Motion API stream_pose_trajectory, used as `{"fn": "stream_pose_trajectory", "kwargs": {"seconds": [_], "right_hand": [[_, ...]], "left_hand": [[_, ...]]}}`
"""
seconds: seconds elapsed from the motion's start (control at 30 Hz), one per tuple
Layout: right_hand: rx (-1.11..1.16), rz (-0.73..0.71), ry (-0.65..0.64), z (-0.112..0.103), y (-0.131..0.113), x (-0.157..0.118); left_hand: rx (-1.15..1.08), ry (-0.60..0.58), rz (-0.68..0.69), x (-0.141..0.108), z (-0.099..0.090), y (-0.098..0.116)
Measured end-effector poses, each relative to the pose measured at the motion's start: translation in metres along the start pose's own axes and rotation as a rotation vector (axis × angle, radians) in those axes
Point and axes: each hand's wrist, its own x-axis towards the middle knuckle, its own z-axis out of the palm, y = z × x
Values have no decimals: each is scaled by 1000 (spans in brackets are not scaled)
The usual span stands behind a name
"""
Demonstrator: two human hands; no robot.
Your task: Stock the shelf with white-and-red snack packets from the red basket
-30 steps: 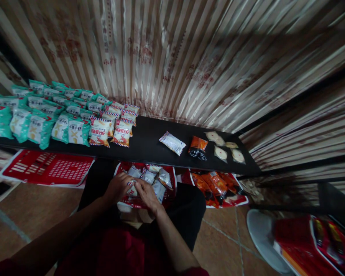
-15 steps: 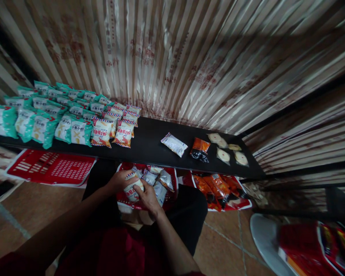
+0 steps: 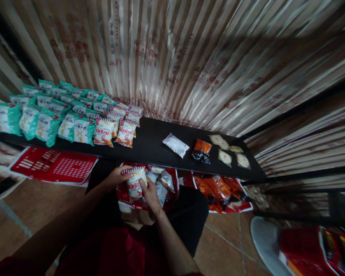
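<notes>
Over the red basket [image 3: 176, 183], left hand [image 3: 115, 178] and right hand [image 3: 151, 197] pinched 1 snack packet [image 3: 136, 184] from opposite sides, seemingly to steady it face-up, though dimness blurred the fingertips.

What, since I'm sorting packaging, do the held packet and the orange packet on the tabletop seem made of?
Held packet: probably plastic film, fairly matte; puffed, with little glare.
Orange packet: likely glossy plastic film, from its crinkles and highlights; any foil lining can't be told.

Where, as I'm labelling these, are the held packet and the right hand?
Held packet [image 3: 135, 186], head view: its printed front.
Right hand [image 3: 151, 194], head view: back of the hand.
</notes>
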Motion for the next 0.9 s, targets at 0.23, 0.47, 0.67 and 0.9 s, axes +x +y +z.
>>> {"fn": "stream_pose_trajectory", "kwargs": {"seconds": [0.23,0.47,0.67,0.9], "right_hand": [[217,90,110,11,8,11],[394,178,221,18,12,22],[337,147,233,23,16,22],[381,112,38,29,-12,17]], "left_hand": [[-257,164,-15,3,16,-15],[-304,158,-4,0,36,-36],[-337,196,50,-4,42,-35],[-190,323,64,-6,32,-34]]}}
